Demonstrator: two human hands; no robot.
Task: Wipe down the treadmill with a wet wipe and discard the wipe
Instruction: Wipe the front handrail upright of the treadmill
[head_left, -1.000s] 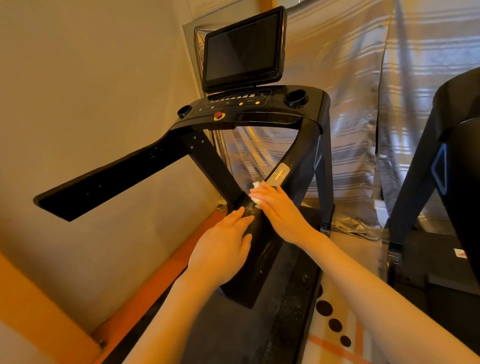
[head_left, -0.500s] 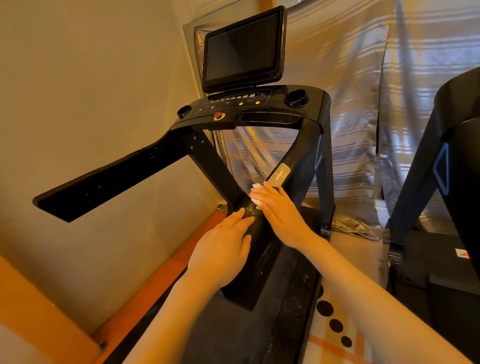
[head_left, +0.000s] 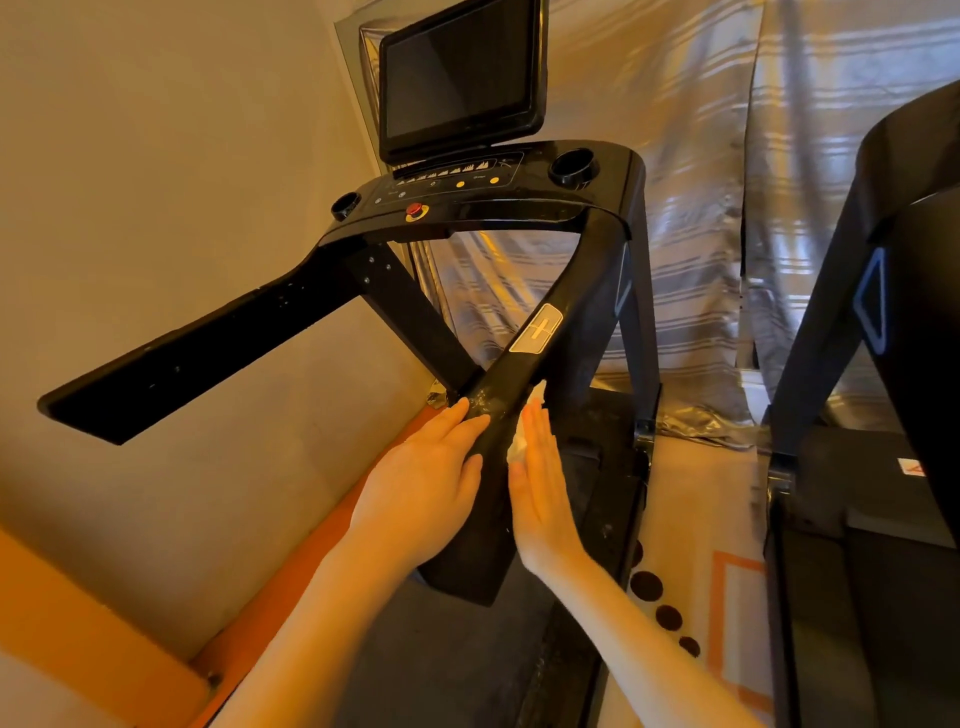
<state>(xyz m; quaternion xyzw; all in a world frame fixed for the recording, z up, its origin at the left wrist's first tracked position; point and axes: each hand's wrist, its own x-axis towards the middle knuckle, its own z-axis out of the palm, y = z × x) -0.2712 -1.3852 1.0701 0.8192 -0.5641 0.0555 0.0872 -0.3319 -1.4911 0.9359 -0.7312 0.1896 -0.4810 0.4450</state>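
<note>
Centrally, two bare forearms reach forward from the bottom edge onto the right handrail (head_left: 511, 384) of the black treadmill (head_left: 519, 208); the left hand (head_left: 423, 480) lies palm down on the rail's left flank, its fingers straight and together, their tips touching the top face of the rail and gripping nothing; the right hand (head_left: 540, 480) stands on edge against the rail's right flank, fingers extended and together, pointing up along the rail; it presses the crumpled white wet wipe (head_left: 519, 447) flat between palm and rail, so that the wipe shows only as a white fold beside the hand at mid-finger and a small tuft past the fingertips; whether the thumb hooks the wipe cannot be told; streaks and specks mark the rail's top face between the two hands; a pale rectangular sensor plate (head_left: 537, 330) sits on the same rail just beyond the fingertips; farther up, the rail joins the glossy black console (head_left: 519, 208), which carries a red round stop button (head_left: 414, 209), a cup well at each end, and a dark tilted screen (head_left: 460, 73); the left handrail (head_left: 197, 345) projects toward the beige wall (head_left: 156, 156); striped silver-grey curtains (head_left: 701, 156) hang behind; a second black machine (head_left: 893, 312) stands at the right edge; a pale rug with dark dots and orange lines (head_left: 691, 545) lies between the two machines.
</note>
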